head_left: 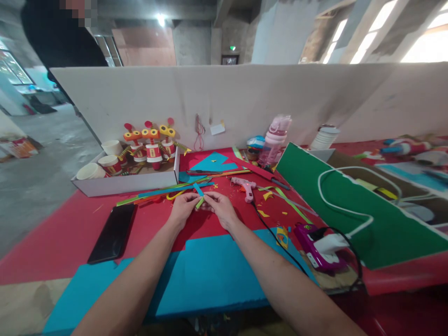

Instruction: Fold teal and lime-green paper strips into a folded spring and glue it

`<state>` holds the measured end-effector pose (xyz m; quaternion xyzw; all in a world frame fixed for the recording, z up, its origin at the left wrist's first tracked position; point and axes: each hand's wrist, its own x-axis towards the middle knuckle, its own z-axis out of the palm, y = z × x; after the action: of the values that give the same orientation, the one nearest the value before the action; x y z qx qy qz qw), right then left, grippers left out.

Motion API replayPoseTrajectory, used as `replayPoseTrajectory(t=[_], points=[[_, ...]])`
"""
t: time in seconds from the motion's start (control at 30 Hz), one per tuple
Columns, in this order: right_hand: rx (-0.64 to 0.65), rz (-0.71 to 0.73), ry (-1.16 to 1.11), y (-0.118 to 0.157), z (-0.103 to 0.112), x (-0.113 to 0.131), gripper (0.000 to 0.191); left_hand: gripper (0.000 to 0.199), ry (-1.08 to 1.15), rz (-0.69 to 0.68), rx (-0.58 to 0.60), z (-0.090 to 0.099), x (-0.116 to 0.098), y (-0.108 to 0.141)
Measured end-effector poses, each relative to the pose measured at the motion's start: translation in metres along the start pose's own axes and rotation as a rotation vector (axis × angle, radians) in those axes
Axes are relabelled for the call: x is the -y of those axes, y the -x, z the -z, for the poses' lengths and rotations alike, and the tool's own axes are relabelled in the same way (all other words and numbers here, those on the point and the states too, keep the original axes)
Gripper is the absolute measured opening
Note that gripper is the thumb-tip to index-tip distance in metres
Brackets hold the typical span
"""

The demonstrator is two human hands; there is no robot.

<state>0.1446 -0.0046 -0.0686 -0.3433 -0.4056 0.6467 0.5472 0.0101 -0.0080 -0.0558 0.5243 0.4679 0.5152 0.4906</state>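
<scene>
Above the red table covering, my left hand [185, 208] and my right hand [221, 206] meet, thumbs and fingertips closed together. Between them they pinch small paper strips: a blue strip [198, 189] points up and away, and a short green strip [199, 202] crosses below it. My fingers hide the place where the two strips meet. Just beyond my hands lie long coloured paper strips [164, 188] and a yellow hooked handle [175, 195]. Right of my right hand rests a pink glue gun [245, 188] with a black cord.
A white tray [129, 185] holds cup figures [152, 150] and paper cups. A black phone [112, 233] lies left. To the right are a purple power strip [317, 249], a green-sided box [325, 205] and a pink bottle [275, 140]. A white partition [238, 102] stands behind; a person [63, 39] is beyond it.
</scene>
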Motion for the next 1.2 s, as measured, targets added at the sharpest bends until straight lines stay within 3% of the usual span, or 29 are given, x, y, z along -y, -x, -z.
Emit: replayPoseTrajectory(t=[0.37,0.57,0.83,1.2], points=[[-0.153,0.093,0.016,-0.0058,0.0038,-0.0023,0.032,0.035,0.030,-0.020,0.155,-0.0017,-0.0001,0.0035],[-0.017,0.060,0.054,-0.0015,0.0020,-0.0013,0.030,0.028,0.001,-0.042,0.052,-0.0026,-0.0037,0.0030],[0.029,0.009,0.045,-0.0008,0.0043,0.0050,0.032,0.029,-0.003,-0.031,0.036,-0.0007,-0.0024,0.0006],[-0.104,0.077,0.187,-0.0043,0.0082,0.0033,0.026,0.024,-0.105,-0.083,-0.005,-0.0019,-0.0013,0.0007]])
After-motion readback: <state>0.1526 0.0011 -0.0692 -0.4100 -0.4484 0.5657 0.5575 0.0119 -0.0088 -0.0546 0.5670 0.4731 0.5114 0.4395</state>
